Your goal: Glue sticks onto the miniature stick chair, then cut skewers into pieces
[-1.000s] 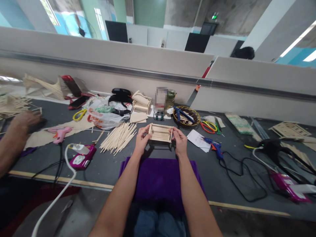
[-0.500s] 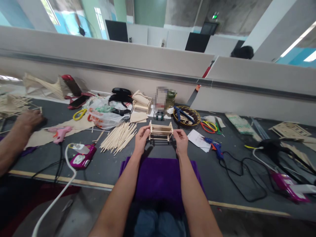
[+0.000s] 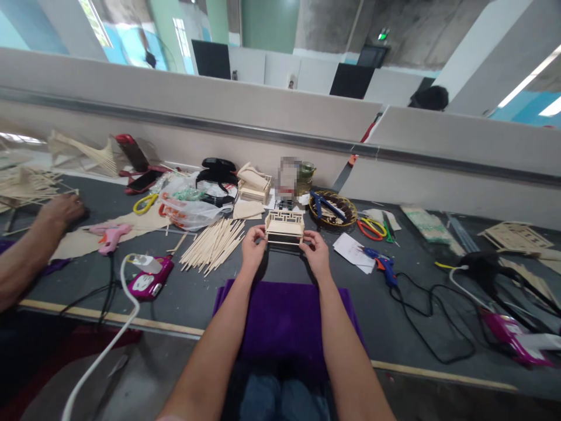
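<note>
A miniature wooden bench [image 3: 284, 227] with a latticed back faces me, held between both hands just over the dark table. My left hand [image 3: 253, 248] pinches its left end, and my right hand [image 3: 316, 250] grips the right end near a front leg. Beneath my wrists lies a folded purple cloth [image 3: 283, 321]. Left of the bench is a spread pile of thin wooden sticks [image 3: 213, 245]. To the right, white paper sheets [image 3: 353, 251] lie beside a blue glue gun [image 3: 383, 263].
A wicker basket [image 3: 350, 217] with blue pliers [image 3: 322, 204] stands behind my right hand. Further back is another small wooden piece [image 3: 254, 188]. At left are a plastic bag [image 3: 188, 204], pink glue gun [image 3: 111, 235], purple power strip [image 3: 151, 280] and another person's hand [image 3: 65, 210].
Both hands have turned the bench, so its seat and latticed back now face me instead of the underside and legs. My right hand has shifted slightly left and down along its end.
</note>
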A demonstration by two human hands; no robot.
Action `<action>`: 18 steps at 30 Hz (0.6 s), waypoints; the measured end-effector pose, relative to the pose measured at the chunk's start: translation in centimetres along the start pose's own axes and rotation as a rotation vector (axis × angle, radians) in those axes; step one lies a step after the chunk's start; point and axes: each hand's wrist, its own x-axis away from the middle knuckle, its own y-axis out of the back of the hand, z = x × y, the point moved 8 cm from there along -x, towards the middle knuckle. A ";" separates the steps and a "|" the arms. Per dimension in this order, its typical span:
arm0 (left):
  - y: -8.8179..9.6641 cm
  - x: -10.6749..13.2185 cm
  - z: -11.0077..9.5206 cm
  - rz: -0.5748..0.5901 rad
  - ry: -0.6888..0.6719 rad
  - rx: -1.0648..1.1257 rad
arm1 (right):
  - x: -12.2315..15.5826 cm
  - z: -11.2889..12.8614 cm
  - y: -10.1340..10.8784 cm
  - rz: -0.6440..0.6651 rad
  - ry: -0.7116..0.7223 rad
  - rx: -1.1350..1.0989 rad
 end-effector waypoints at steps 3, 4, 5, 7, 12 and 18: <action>0.5 0.1 0.4 -0.048 0.030 -0.051 | 0.2 -0.1 -0.2 -0.003 -0.008 0.070; 0.6 0.2 0.7 -0.067 0.056 -0.053 | 0.3 -0.1 -0.2 -0.002 -0.004 0.101; 0.8 0.2 1.0 -0.087 0.088 -0.047 | 0.4 -0.1 -0.3 0.005 0.004 0.135; 1.1 0.3 1.6 -0.122 0.150 -0.024 | 0.6 -0.2 -0.4 0.038 0.016 0.206; 1.6 0.5 2.2 -0.202 0.230 0.017 | 0.6 -1.4 0.1 0.016 -0.032 0.234; 0.8 0.9 2.7 -0.122 0.300 0.082 | 0.4 -2.1 -1.2 0.061 -0.042 0.052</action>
